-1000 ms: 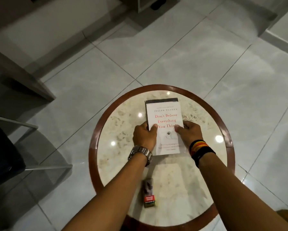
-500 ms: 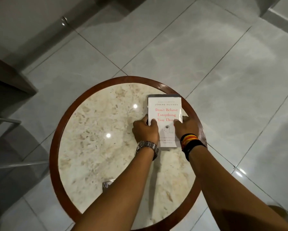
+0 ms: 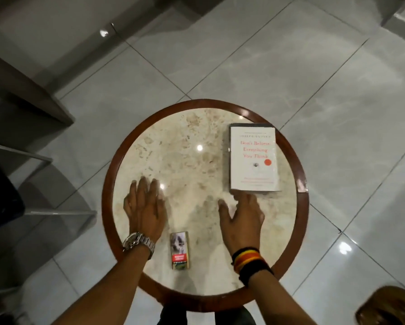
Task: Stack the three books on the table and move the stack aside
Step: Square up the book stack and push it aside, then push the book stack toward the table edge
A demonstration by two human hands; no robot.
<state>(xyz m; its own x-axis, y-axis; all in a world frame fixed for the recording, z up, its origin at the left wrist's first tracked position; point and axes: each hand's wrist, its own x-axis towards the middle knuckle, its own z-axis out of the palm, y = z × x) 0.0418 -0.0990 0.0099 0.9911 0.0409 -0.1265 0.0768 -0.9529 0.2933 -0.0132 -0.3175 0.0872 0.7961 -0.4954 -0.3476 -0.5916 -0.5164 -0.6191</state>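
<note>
A stack of books (image 3: 254,158) lies at the right side of the round marble table (image 3: 185,160), close to its wooden rim. The top book is white with red title lettering; a dark cover edge shows beneath it. How many books lie under it I cannot tell. My right hand (image 3: 242,218) hovers just below the stack's near left corner, fingers spread, holding nothing. My left hand (image 3: 145,207), with a metal watch at the wrist, rests flat with fingers apart on the table's left part, away from the books.
A small cigarette pack (image 3: 179,250) lies between my wrists near the table's front edge. Grey tiled floor (image 3: 290,66) surrounds the table. A dark chair with metal legs (image 3: 32,184) stands at the left. A brownish object (image 3: 389,306) sits at the bottom right corner.
Both hands held the stack at the table's middle, slid it to the right side, then let go and drew back toward me. The camera view shifted.
</note>
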